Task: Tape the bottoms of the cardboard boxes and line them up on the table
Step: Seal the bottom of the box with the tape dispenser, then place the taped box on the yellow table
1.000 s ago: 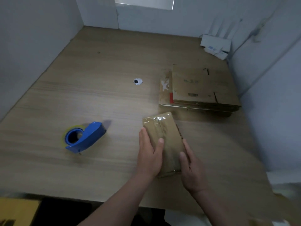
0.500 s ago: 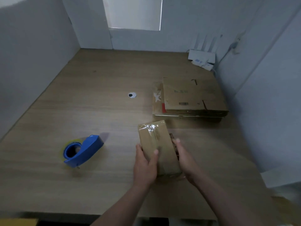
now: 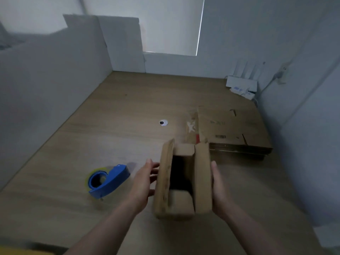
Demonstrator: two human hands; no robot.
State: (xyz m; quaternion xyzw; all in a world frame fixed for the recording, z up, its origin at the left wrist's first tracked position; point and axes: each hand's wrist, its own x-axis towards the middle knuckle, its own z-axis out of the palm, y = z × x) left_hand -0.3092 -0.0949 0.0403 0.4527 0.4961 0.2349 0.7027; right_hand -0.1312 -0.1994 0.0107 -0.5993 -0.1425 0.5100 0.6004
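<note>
1. Wood-grain counter (image 3: 55,208) spreads out beneath my forearms, closed in by pale partition walls (image 3: 46,89) on the left, back and right.
2. Closest to me, a small cardboard box (image 3: 181,205) sits between my two hands. My left hand (image 3: 145,181) lies against its left wall with the fingers spread and fairly straight. My right hand (image 3: 219,188) is flat against the right wall, fingers straight. Neither hand curls round an edge.
3. The box's open mouth faces up at me and is dark inside. Its long flaps stand up on the left and right, and the short flaps sit at the near and far ends. The picture is blurred here, so I cannot tell whether the base rests on the counter or hangs just above it.
4. To the left of my left hand, near but apart from it, a blue tape dispenser (image 3: 108,179) lies on the counter with a yellowish roll in it.
5. Just past the box and to the right, a stack of flattened cardboard boxes (image 3: 230,129) lies flat.
6. Farther out, mid-counter, is a small round white grommet (image 3: 163,122).
7. In the far right corner a white router (image 3: 241,85) stands with its antennas against the wall. A plug (image 3: 281,74) and its cable sit on the right wall beside it.
</note>
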